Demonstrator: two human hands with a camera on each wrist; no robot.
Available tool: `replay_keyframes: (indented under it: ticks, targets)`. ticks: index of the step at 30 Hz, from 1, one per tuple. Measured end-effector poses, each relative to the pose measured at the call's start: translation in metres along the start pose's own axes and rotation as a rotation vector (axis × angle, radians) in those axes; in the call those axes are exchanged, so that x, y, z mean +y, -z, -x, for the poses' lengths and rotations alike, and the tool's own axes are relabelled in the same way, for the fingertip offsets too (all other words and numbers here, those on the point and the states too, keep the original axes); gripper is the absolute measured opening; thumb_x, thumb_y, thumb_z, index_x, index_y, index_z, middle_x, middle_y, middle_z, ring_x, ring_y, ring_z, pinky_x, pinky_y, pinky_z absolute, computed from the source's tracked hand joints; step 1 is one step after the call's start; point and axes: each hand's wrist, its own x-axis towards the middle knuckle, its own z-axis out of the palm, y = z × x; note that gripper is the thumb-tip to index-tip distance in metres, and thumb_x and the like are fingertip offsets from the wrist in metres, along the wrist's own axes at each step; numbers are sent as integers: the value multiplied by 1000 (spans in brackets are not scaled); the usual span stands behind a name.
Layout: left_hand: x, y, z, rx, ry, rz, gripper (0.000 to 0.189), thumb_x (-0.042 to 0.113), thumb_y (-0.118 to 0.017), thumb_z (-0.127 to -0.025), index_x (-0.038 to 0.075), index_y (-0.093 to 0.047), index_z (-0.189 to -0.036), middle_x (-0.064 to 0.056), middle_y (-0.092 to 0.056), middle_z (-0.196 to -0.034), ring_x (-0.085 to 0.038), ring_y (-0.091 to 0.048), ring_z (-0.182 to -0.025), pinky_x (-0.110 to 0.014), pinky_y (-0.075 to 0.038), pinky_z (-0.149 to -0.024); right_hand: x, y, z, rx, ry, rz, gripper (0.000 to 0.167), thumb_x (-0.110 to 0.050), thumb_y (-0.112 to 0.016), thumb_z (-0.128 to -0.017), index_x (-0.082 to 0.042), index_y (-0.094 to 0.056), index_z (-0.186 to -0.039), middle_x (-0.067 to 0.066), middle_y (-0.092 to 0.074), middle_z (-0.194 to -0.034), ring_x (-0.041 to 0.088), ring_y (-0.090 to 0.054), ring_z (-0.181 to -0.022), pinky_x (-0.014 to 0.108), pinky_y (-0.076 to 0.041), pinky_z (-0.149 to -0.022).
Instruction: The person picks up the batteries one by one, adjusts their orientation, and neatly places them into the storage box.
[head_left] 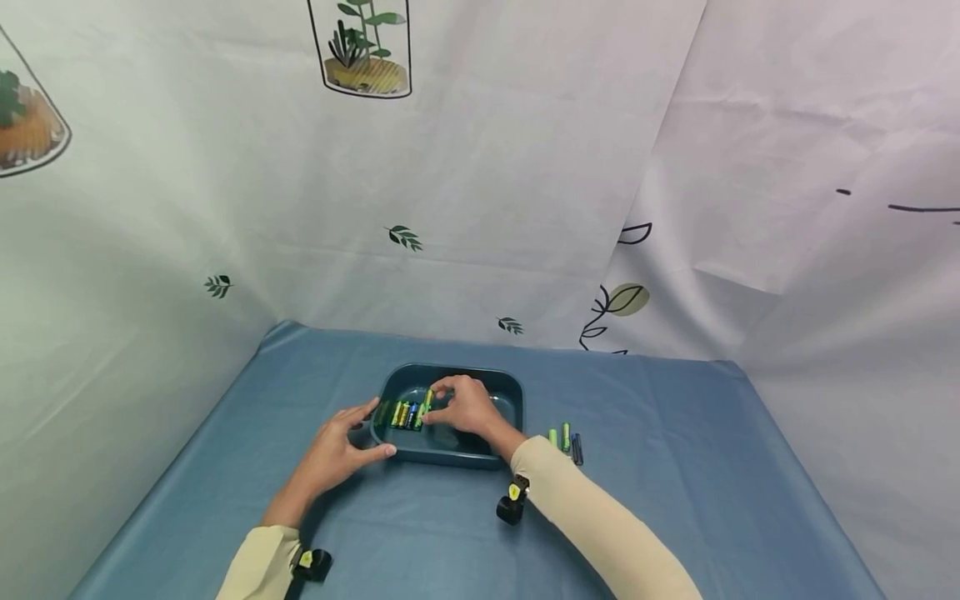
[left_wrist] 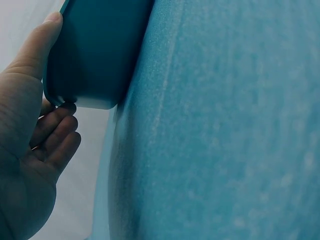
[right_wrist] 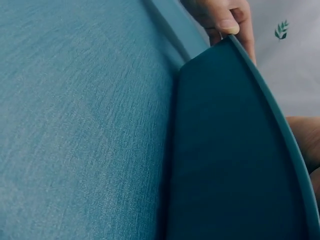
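Note:
A dark teal rectangular tray [head_left: 457, 457] stands on the cloth-covered table. My left hand [head_left: 333, 450] holds its left end, thumb at the near corner and fingers at the far side; the left wrist view shows the thumb on the rim of the tray [left_wrist: 95, 55]. Over the tray's inside, my right hand [head_left: 468, 407] pinches a green battery [head_left: 429, 398] between thumb and fingers. Beside that battery, several more batteries [head_left: 405, 414], green, yellow and dark blue, lie side by side in the tray's left part. In the right wrist view, the tray wall [right_wrist: 220, 140] hides most of the right hand.
Right of the tray, partly behind the right sleeve [head_left: 592, 517], lie a light green battery [head_left: 552, 437], a green battery [head_left: 566, 437] and a dark battery [head_left: 577, 448]. Blue cloth [head_left: 675, 483] covers the table. Printed white sheets [head_left: 487, 167] hang around its back and sides.

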Motion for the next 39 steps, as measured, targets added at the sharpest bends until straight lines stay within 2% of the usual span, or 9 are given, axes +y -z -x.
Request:
replay_keyframes:
  ticks: [12,21,28,34,39]
  targets:
    - [0,0,1,8,-12,-3,95,49,-87,-78,5,-48,-153,-27,-51,-148,-42,-60,-119,-60,-52,-92,2,-8,-4,-18,-56,37,49,-31,-90,-81,-13,-75,-123,-1,-72,-105,23,-62,-107,41,-54,-89]
    - [1,0,1,16,-18,-9,94,48,-88,-78,5,-49,-152,-26,-52,-147,-42,-60,-118,-60,-52,-92,8,-11,-5,-53,-25,89,48,-31,-91,-79,-11,-76,-121,0,-72,-104,15,-65,-95,34,-56,-84]
    - [2,-1,2,4,-12,4,94,47,-87,-79,5,-48,-153,-27,-51,-148,-43,-59,-120,-60,-52,-92,9,-13,-4,-76,-27,110,50,-31,-91,-79,-10,-76,-121,0,-71,-104,14,-65,-93,32,-56,-82]
    - [2,-1,1,4,-17,2,94,47,-87,-79,5,-48,-153,-27,-51,-148,-44,-59,-120,-60,-52,-92,9,-9,-2,-61,-23,78,50,-32,-90,-80,-12,-75,-124,0,-72,-105,15,-66,-96,34,-56,-83]
    - [1,0,1,5,-7,1,95,47,-88,-78,5,-48,-153,-27,-51,-148,-44,-59,-120,-60,-52,-93,7,3,7,10,35,-28,47,-31,-84,-87,-10,-72,-127,8,-72,-110,15,-65,-89,33,-55,-76]
